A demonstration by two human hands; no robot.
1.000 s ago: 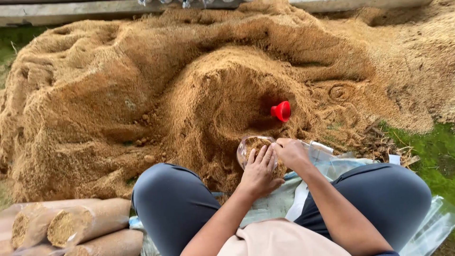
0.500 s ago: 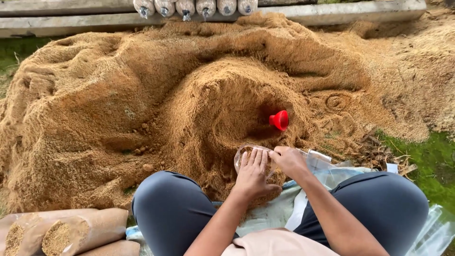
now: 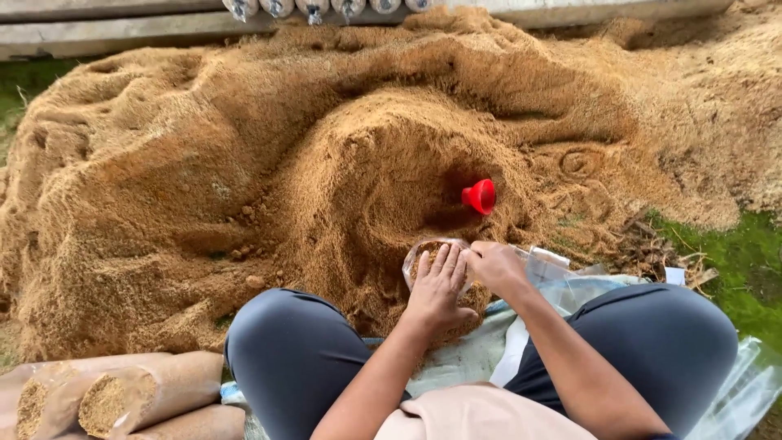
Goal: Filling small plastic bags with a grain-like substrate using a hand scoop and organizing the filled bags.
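Person seated before sawdust heap [image 3: 244,187]. Clear plastic bag [image 3: 423,259] part-filled with sawdust stands between knees at heap's foot. Left hand [image 3: 438,287] lies flat over bag mouth, fingers spread, pressing. Right hand [image 3: 494,266] pinches bag rim. Red funnel [image 3: 480,196] stuck in heap just beyond. Packed bags [image 3: 122,399] lower left.
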